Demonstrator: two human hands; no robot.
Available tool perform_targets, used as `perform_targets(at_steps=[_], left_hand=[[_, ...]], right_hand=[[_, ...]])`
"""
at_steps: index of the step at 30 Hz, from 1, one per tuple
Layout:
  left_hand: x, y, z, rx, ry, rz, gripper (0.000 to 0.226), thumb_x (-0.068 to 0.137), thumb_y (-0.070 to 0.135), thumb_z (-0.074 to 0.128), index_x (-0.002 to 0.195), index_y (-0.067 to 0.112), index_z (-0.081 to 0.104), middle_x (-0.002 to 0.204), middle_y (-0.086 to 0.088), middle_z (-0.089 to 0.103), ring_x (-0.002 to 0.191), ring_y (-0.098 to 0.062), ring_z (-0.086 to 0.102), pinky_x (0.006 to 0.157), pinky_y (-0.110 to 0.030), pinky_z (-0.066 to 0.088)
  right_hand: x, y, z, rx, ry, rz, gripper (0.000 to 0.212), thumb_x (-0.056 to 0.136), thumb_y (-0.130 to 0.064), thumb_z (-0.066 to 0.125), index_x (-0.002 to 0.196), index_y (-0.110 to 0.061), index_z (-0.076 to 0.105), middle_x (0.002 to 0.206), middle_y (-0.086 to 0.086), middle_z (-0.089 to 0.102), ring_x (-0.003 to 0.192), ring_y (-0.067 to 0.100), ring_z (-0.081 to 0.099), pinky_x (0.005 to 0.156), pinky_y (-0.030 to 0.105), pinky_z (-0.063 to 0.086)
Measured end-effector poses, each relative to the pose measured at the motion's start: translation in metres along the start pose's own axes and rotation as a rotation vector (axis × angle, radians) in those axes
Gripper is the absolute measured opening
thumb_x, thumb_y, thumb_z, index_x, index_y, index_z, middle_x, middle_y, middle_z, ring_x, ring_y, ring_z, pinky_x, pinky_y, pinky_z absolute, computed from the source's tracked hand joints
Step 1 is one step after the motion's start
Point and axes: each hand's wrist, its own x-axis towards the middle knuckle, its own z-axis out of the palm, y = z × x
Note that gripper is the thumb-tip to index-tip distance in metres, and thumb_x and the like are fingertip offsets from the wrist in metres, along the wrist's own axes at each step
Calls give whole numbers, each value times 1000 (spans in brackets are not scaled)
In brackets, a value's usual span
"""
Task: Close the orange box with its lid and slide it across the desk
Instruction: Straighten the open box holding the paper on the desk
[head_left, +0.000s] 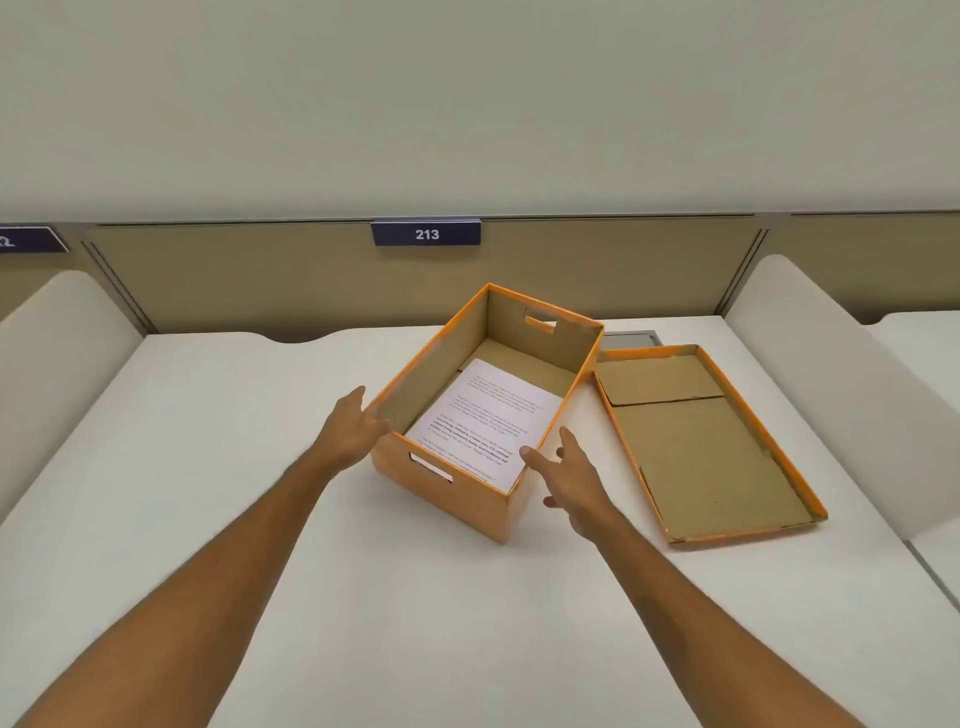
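The orange box (470, 501) stands open on the white desk (208, 467), turned at an angle, with printed white paper (485, 421) lying inside on its brown floor. Its lid (711, 535) lies upside down on the desk just to the right of the box, brown inside facing up. My left hand (350, 428) rests flat against the box's near left corner, fingers spread. My right hand (569, 480) hovers open beside the box's near right corner, close to the wall; whether it touches is unclear.
A tan partition with a dark sign reading 213 (426, 234) closes the desk's far side. Cream side dividers (831, 374) rise at left and right. A grey plate (631, 340) is set in the desk behind the lid.
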Motion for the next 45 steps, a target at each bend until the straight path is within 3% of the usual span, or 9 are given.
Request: perform_targets(at_steps=[4,8,12,18,24,31,36,41,45], left_hand=[[7,-1,2,-80,-17,-38,59,97,26,61,151,13,43,149,-16,52,130,-33,52,101,-39,43],[8,4,3,-82,9,-7,42,96,24,59,136,12,59,129,-14,66,107,-26,59,87,-34,44],[3,5,0,-40,-11,33,39,96,21,59,135,15,61,115,-15,70,107,-30,64,84,-33,46],[-13,-7,4,-171,-93,-11,16,85,4,65,101,7,65,111,-12,70,103,-33,69,71,-37,60],[-60,-10,13,-292,-190,17,38,93,15,65,129,27,61,96,-3,82,82,-23,79,67,-37,63],[-120,-4,33,-289,-89,-16,44,92,16,68,134,24,64,104,-4,79,79,-21,79,67,-39,66],[-153,0,52,-268,-50,-52,45,92,16,68,136,25,64,106,-3,78,80,-19,79,67,-39,66],[-169,2,65,-255,-18,-92,46,93,17,68,139,23,62,111,-7,77,86,-25,78,72,-46,65],[-174,6,71,-239,1,-111,47,94,15,67,140,22,60,114,-10,76,88,-26,77,74,-46,65]], right_hand=[[2,-2,4,76,13,101,87,90,-39,72,159,-23,22,159,9,36,138,31,43,87,52,58],[4,-6,2,190,-41,55,42,91,-12,67,125,-33,55,121,2,69,119,27,60,78,56,62],[0,-13,-11,180,-9,38,54,85,-2,63,133,-26,59,118,9,72,112,31,66,73,62,61],[-6,-12,-44,82,-75,-16,62,84,6,60,139,-23,59,117,12,74,106,34,70,71,67,59],[-23,-8,-76,-4,-175,-72,63,84,6,60,138,-27,60,113,5,78,86,21,69,68,58,60],[-48,17,-109,4,-226,-79,63,81,-5,66,137,-36,61,111,-5,79,81,14,68,58,33,59],[-59,34,-127,-11,-253,-57,57,77,-11,68,113,-55,67,103,-12,79,76,6,69,54,28,58],[-63,45,-135,1,-286,-64,62,80,-5,64,121,-52,65,108,-11,79,84,13,66,57,29,59],[-61,49,-137,12,-306,-65,65,85,0,61,139,-36,59,113,-7,78,90,22,64,58,33,60]])
